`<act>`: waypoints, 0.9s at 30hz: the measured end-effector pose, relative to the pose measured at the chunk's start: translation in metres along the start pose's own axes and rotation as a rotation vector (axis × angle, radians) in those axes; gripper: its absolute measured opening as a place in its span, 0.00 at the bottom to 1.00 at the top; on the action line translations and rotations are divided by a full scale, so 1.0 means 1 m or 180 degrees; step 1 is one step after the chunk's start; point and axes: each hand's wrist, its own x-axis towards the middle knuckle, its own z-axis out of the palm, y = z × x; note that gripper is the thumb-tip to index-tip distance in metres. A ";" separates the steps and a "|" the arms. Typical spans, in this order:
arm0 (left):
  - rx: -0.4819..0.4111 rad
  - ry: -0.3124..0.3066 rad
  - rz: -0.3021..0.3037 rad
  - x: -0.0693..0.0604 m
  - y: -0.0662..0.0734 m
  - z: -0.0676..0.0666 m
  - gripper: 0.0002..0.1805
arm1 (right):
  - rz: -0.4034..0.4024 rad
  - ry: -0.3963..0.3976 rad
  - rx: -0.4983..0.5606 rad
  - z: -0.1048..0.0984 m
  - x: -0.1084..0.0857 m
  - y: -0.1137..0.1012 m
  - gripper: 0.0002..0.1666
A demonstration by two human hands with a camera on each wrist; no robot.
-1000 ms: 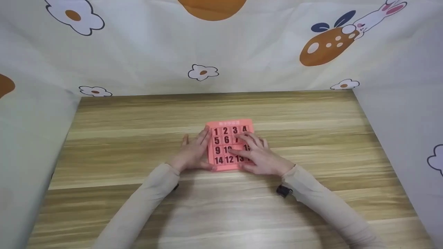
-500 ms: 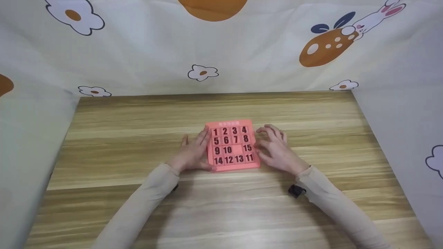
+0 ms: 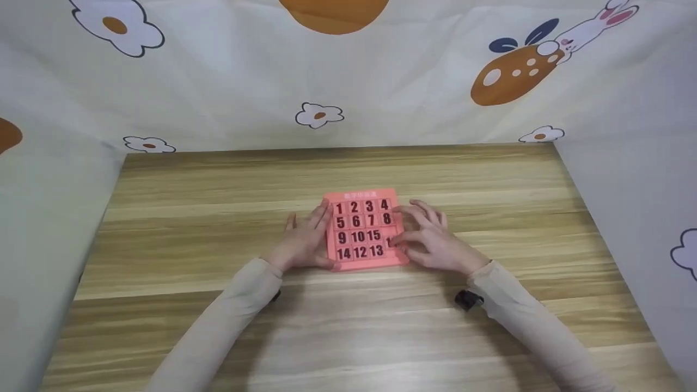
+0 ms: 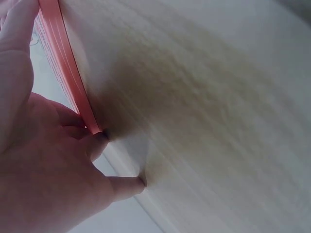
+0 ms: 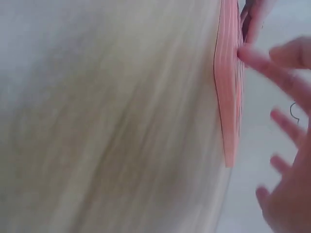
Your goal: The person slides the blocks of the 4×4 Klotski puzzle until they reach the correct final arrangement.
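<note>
A pink number slide puzzle lies flat on the table. In the head view its top rows read 1 to 4 and 5 to 8. Below them are 9, 10, 15, then 14, 12, 13. At the right, a partly covered tile sits between the two lower rows, leaving a gap under it. My left hand rests along the puzzle's left edge, fingers extended, thumb at the near left corner. With a fingertip, my right hand touches the partly covered tile; its other fingers are spread over the right edge.
Wood-grain table surrounds the puzzle. A patterned cloth closes off the back, and pale walls stand at both sides. A small black device shows beneath the right sleeve.
My right hand drew back from the puzzle to the right, then returned. Tile 15 has slid left into the gap, and tile 11 has shifted upward. The left hand stays put.
</note>
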 end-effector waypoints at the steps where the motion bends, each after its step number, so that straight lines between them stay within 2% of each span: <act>1: 0.0003 0.0002 0.0000 0.000 0.000 0.000 0.71 | 0.0041 0.0015 -0.0066 0.000 0.001 -0.001 0.13; 4: 0.0024 0.0008 0.0010 0.000 0.000 0.000 0.72 | 0.0011 0.0018 -0.0135 0.000 0.001 -0.003 0.15; 8: 0.0032 -0.0010 0.0004 -0.001 0.000 0.000 0.72 | -0.0233 -0.0084 -0.0010 0.004 0.003 -0.008 0.16; 10: 0.0030 -0.0024 -0.0010 0.000 0.000 -0.001 0.72 | -0.0277 -0.0129 0.0005 0.006 0.004 -0.009 0.16; 13: 0.0027 -0.0042 -0.0032 0.000 0.000 0.000 0.72 | -0.0173 -0.0091 -0.0074 0.007 0.006 -0.010 0.12; 16: 0.0020 -0.0043 -0.0040 0.000 0.000 0.000 0.72 | 0.0083 0.0058 -0.0193 0.005 0.005 -0.008 0.06; 19: 0.0018 -0.0034 -0.0029 0.000 -0.001 0.001 0.72 | 0.0181 0.0152 -0.0276 0.005 0.004 -0.007 0.06; 21: 0.0026 -0.0032 -0.0020 0.000 -0.001 0.000 0.71 | 0.0084 0.0145 -0.0239 0.006 0.004 -0.008 0.08; 24: 0.0020 -0.0018 -0.0004 0.000 -0.001 0.000 0.71 | -0.0175 -0.0038 -0.0173 0.009 0.005 -0.011 0.14; 27: -0.0031 -0.0007 0.0011 0.000 -0.001 0.000 0.70 | -0.0273 -0.0176 -0.0180 0.011 0.006 -0.013 0.17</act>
